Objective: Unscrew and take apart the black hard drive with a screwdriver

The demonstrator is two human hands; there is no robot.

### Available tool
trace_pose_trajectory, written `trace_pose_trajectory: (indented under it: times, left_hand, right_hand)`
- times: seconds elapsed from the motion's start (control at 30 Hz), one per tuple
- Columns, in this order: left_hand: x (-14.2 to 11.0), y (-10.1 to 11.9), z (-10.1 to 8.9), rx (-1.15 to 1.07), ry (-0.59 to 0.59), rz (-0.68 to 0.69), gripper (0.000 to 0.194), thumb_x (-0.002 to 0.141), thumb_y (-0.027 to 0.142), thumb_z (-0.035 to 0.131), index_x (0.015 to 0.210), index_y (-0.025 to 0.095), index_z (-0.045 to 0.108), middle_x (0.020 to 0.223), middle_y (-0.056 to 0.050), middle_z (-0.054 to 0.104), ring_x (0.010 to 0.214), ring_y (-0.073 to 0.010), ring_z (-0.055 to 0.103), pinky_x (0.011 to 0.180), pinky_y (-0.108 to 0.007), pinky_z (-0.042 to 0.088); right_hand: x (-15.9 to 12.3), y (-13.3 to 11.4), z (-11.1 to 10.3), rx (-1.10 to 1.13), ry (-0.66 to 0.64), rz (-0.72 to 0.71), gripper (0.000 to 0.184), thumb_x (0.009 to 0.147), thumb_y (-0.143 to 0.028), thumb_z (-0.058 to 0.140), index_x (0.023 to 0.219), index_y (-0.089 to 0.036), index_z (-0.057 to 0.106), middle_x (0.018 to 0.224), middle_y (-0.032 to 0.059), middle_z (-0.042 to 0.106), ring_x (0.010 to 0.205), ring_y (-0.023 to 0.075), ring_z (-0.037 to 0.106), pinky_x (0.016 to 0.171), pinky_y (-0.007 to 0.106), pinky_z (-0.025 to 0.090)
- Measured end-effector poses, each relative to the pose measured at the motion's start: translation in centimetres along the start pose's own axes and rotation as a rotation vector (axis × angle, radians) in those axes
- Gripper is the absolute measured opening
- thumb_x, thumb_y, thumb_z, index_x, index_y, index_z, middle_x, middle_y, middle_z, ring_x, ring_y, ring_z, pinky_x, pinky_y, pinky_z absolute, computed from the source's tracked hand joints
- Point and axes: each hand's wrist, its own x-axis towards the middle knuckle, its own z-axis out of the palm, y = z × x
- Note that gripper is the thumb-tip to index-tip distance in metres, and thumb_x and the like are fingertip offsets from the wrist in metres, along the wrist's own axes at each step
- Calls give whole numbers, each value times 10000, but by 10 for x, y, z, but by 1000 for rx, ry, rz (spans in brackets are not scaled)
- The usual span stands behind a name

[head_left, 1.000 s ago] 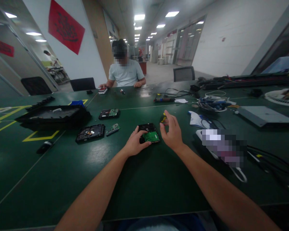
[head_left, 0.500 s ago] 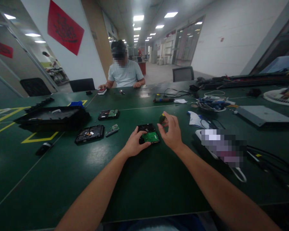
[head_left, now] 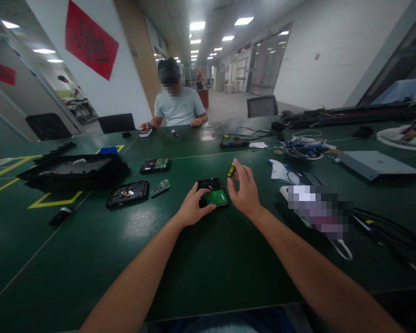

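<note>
On the green table in front of me lies a hard drive (head_left: 216, 198), its green circuit board facing up. My left hand (head_left: 194, 203) grips its left side, thumb at the near edge and fingers over the far side. Just right of the drive, my right hand (head_left: 243, 187) is raised with a black-and-yellow screwdriver (head_left: 232, 169) pinched between thumb and fingers. Only its handle shows clearly; I cannot make out the tip. To the left are a second hard drive (head_left: 128, 194), a loose circuit board (head_left: 160, 188) and a third drive (head_left: 155, 165) further back.
A black plastic tray (head_left: 72, 169) stands at the left. On the right are a white power strip (head_left: 298, 210), partly blurred out, cables (head_left: 305, 148) and a grey metal box (head_left: 379, 165). A person (head_left: 178, 104) sits across the table.
The screwdriver handle has turned in my right hand, and more of its yellow shows. My left hand stays on the hard drive. The whole view has shifted slightly.
</note>
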Motion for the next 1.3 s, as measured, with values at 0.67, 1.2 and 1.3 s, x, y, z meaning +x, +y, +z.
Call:
trace_pose_trajectory:
  times: [0.67,1.2,1.3]
  left_hand:
    - [-1,5,-1,-1,-4,-27,611,859,495,791,1383,236,615,1663,-177,425,1636,-359,166,1275,-588,283]
    - [-1,4,-2,-11,-2,-27,598,857,477,792,1378,243,615,1682,-168,401,1635,-355,170,1274,-593,281]
    - [-2,4,-2,7,-5,-25,596,871,460,778,1395,233,606,1683,-180,394,1639,-340,159,1275,-574,285]
  right_hand:
    - [-1,2,0,1,7,-9,603,1032,-269,507,1613,-274,347,1319,144,560,1050,258,654,898,475,643]
    - [0,2,0,13,12,-15,597,1018,-274,540,1590,-264,369,1285,145,576,1001,249,664,845,460,659]
    - [0,2,0,19,0,-9,583,1032,-270,501,1597,-267,356,1336,152,588,1064,261,673,903,476,650]
